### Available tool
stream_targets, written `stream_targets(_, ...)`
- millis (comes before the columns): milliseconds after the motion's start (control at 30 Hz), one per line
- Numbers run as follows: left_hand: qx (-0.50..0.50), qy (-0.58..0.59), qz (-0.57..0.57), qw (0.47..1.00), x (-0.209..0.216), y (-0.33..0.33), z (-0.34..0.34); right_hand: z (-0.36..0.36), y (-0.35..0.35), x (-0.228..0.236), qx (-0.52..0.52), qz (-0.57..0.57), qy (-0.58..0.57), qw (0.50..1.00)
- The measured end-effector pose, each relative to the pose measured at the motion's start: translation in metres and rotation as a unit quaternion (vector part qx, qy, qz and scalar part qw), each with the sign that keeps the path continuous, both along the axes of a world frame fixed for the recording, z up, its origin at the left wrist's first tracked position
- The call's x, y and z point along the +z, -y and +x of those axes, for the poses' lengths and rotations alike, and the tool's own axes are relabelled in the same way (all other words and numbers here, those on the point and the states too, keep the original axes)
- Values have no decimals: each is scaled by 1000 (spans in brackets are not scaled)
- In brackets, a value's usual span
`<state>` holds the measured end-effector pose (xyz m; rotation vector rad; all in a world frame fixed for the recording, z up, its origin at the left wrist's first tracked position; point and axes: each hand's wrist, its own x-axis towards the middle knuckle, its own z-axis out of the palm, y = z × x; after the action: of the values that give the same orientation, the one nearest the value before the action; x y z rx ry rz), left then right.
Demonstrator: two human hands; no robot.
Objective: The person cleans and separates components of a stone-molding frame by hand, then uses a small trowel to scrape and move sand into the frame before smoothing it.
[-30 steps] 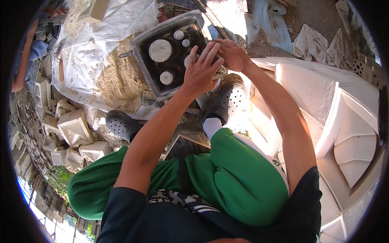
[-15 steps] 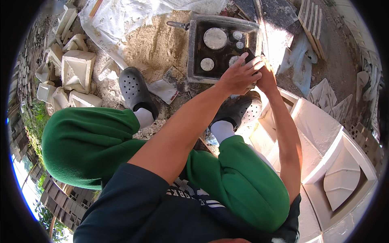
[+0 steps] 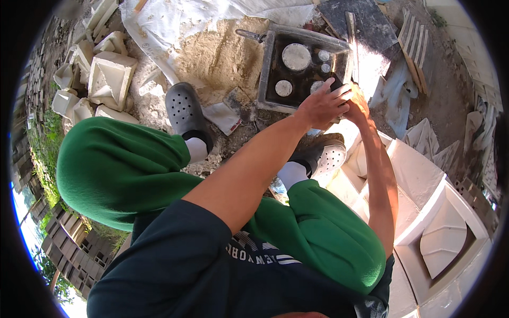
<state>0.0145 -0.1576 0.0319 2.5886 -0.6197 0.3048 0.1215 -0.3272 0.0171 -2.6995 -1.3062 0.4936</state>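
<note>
A dark square metal mould [image 3: 268, 79] with a raised rim and a looped handle lies on the ground ahead of me. Several round pale discs of different sizes, the largest one a big disc [image 3: 296, 56], sit inside it. My left hand [image 3: 324, 105] reaches over its near right corner, fingers bent around a small dark piece [image 3: 336, 82] whose kind I cannot make out. Beside it, my right hand [image 3: 358, 104] is closed against the same corner. Its fingertips are partly hidden, so whether it grips the rim or the dark piece does not show.
Pale cast pieces [image 3: 111, 79] are heaped at the left. Large white hollow castings [image 3: 411, 204] stand close on the right. Sand [image 3: 212, 58] and a white sheet [image 3: 175, 24] lie beyond my feet. A slatted wooden piece [image 3: 413, 47] leans at the far right.
The whole view has shifted, so the mould and ground appear a little further right and lower. Both hands stay together at the mould's near right corner.
</note>
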Motion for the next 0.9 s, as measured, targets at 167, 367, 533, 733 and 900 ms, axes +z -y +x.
stream_targets(167, -21, -30, 14, 999, 7, 7, 6, 3, 19, 14, -21, -20, 50, 998)
stream_targets(367, -19, -4, 4, 1000, -5, 4, 11, -25, 39, -13, -49, -67, 5, 997)
stream_targets(533, -35, -19, 25, 999, -2, 10, 12, -60, 50, -12, -185, -9, -36, 982)
stream_targets(733, -39, -10, 52, 998, 0, 15, 11, -71, 47, -9, -229, 42, -60, 971)
stream_targets(900, -28, 5, 38, 999, -3, 13, 11, -69, 49, -1, -223, 126, -166, 952)
